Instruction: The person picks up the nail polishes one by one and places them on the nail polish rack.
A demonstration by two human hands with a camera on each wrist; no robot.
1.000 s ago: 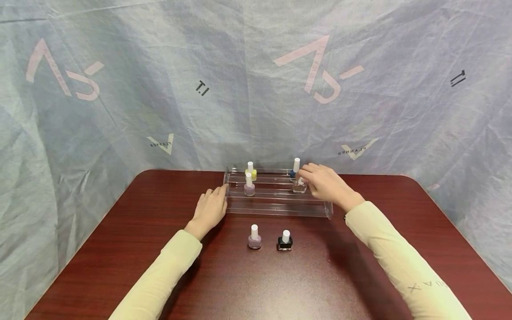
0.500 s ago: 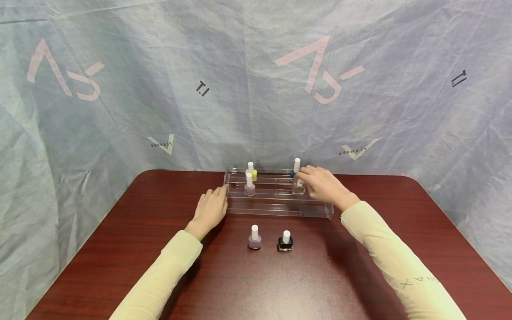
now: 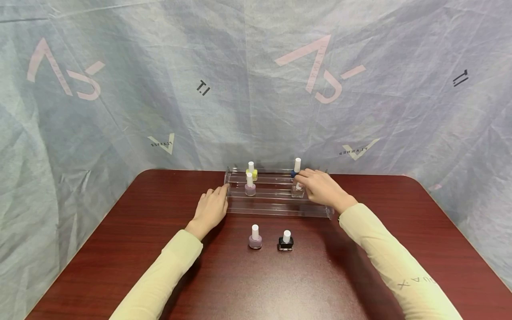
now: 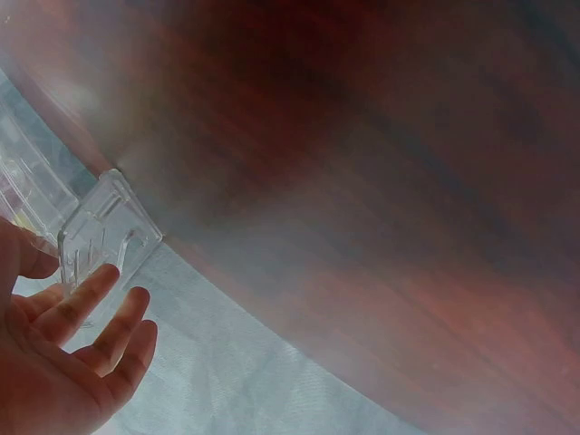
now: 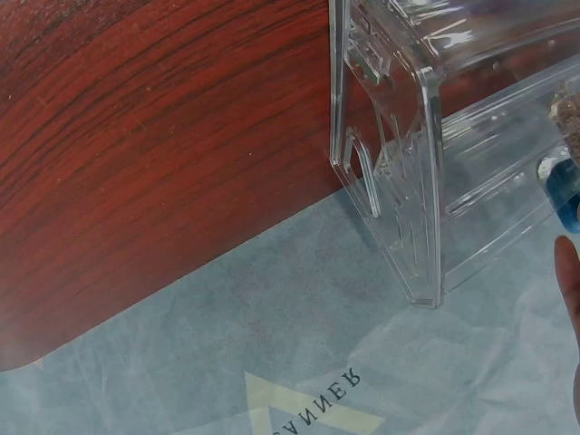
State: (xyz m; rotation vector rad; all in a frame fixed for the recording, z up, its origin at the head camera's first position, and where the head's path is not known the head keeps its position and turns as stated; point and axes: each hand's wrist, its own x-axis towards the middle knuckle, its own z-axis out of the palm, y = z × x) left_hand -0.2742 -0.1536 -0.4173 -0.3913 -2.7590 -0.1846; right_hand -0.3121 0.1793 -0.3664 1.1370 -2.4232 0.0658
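While the left hand [image 3: 211, 206] is resting against the left end of a clear acrylic tiered rack [image 3: 276, 210] with its fingers loosely extended, the right hand [image 3: 320, 186] is pinching a clear nail polish bottle [image 3: 297, 192] near its white cap, toward the rack's right side. That bottle is sitting at the middle tier; whether its base is touching the shelf is hard to tell. Just behind it, a blue nail polish bottle [image 3: 297, 166] is standing on the back tier, level with a yellow nail polish bottle [image 3: 251, 171] on the left. In front of the yellow one, a lilac nail polish bottle [image 3: 250, 185] is occupying the middle tier. Nearer the viewer, a second lilac bottle [image 3: 255, 237] and a black nail polish bottle [image 3: 286, 241] are standing upright, slightly apart, on the reddish-brown worktop [image 3: 304, 284]. Grey-blue printed cloth [image 3: 256, 111] is hanging behind everything.
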